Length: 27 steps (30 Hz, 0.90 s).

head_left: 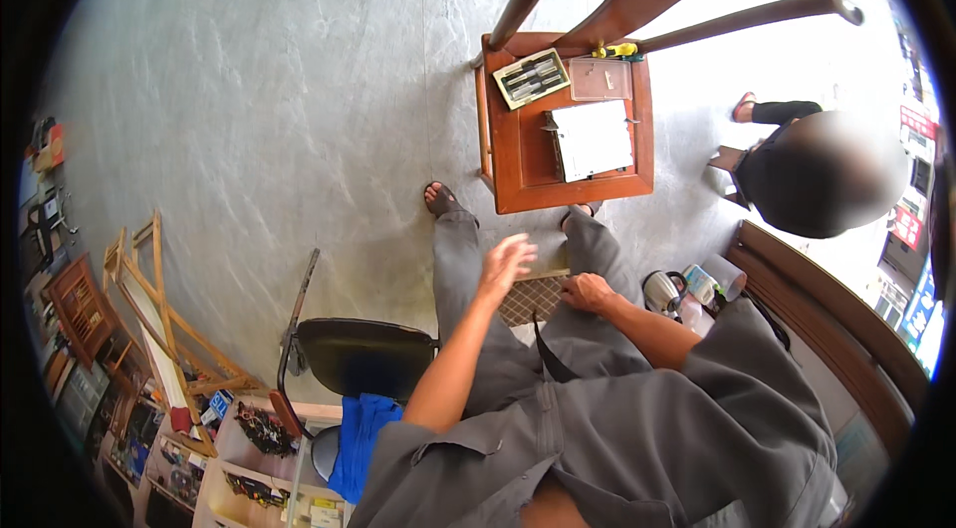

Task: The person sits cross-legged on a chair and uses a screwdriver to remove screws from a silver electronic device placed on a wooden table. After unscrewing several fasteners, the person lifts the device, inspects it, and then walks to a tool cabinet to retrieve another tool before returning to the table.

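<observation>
My left hand [508,264] is raised over my lap with its fingers stretched and slightly apart, a little blurred, and nothing shows in it. My right hand [590,293] rests by my right thigh, its fingers curled in; whatever they may hold is hidden. Ahead of both hands, and touched by neither, stands a reddish-brown wooden chair [513,191]. On its seat lie a white-topped device with dark sides [595,139], an open case of small tools [532,79], a flat clear plastic box [600,80] and a yellow-handled screwdriver [614,51].
A black-seated chair [366,354] with a blue cloth [363,443] stands at my left. Folded wooden frames [164,329] and shelves [234,488] fill the lower left. A kettle [662,291] and containers sit at my right, near a wooden ledge [827,309]. Another person [812,174] sits at the right.
</observation>
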Each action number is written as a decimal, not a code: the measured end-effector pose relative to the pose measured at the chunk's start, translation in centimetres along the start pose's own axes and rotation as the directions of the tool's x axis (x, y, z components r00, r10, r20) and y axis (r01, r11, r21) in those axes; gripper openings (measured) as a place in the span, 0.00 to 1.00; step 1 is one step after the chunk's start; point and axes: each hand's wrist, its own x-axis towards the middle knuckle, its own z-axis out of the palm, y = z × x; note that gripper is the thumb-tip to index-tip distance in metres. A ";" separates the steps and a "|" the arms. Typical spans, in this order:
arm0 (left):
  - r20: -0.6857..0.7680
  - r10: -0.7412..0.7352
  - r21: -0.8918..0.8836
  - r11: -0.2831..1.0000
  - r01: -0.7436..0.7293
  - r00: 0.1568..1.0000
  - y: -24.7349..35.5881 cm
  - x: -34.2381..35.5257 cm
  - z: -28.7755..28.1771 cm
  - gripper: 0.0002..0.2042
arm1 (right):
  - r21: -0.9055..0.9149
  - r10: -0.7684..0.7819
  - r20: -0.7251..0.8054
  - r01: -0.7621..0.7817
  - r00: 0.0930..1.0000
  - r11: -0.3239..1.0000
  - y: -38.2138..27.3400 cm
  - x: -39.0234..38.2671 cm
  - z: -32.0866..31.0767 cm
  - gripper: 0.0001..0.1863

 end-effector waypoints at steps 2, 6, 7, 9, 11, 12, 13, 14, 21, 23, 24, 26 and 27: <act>-0.163 0.062 0.145 0.989 -0.038 0.985 0.1 -5.3 -4.5 0.22 | -0.006 -0.028 0.042 0.028 0.999 1.000 -5.0 -0.2 -1.9 0.14; -0.447 0.325 0.547 0.836 -0.033 0.833 -4.4 -15.2 -14.1 0.16 | -0.029 -0.195 0.021 0.195 0.981 0.980 -14.0 1.4 -7.5 0.14; -0.477 0.422 0.573 0.814 -0.091 0.771 -6.1 -17.6 -15.8 0.15 | -0.052 -0.230 0.019 0.230 0.973 0.972 -15.4 2.0 -8.2 0.13; -0.568 0.401 0.599 0.800 0.027 0.718 -9.5 -21.4 -19.4 0.17 | -0.129 -0.239 -0.038 0.232 0.970 0.964 -18.2 3.5 -9.3 0.12; -0.627 0.349 0.562 0.822 0.093 0.697 -11.4 -24.8 -21.0 0.14 | -0.038 -0.292 -0.120 0.290 0.949 0.956 -20.1 5.1 -11.3 0.13; -0.605 0.153 0.497 0.839 0.221 0.781 -11.7 -26.1 -21.9 0.14 | -0.053 -0.347 -0.146 0.343 0.926 0.938 -21.3 6.1 -12.6 0.13; -0.691 -0.068 0.137 0.965 0.222 0.720 -10.9 -26.7 -21.2 0.14 | -0.063 -0.390 -0.188 0.385 0.902 0.921 -22.1 7.1 -13.8 0.14; -0.729 -0.103 -0.035 0.993 0.114 0.677 -10.6 -26.8 -20.0 0.14 | -0.091 -0.426 -0.187 0.416 0.885 0.905 -22.8 8.5 -14.9 0.14; -0.580 0.476 0.499 0.849 -0.173 0.661 -10.9 -17.0 -26.2 0.17 | -0.230 -0.375 -0.135 0.339 0.917 0.912 -26.9 14.2 -23.2 0.16; -0.583 0.446 0.467 0.868 -0.169 0.679 -7.4 -15.7 -28.4 0.17 | -0.198 -0.375 -0.139 0.345 0.917 0.917 -26.6 15.8 -24.8 0.17; -0.581 0.443 0.462 0.870 -0.171 0.683 -5.1 -15.3 -29.8 0.17 | -0.179 -0.394 -0.144 0.368 0.908 0.913 -26.1 16.7 -25.4 0.17; -0.574 0.446 0.459 0.870 -0.182 0.687 -0.2 -14.5 -31.8 0.17 | -0.155 -0.364 -0.180 0.339 0.914 0.928 -24.5 19.3 -25.7 0.17; -0.569 0.461 0.468 0.862 -0.193 0.681 2.0 -14.0 -32.8 0.17 | -0.151 -0.316 -0.215 0.289 0.924 0.945 -23.6 21.2 -26.0 0.17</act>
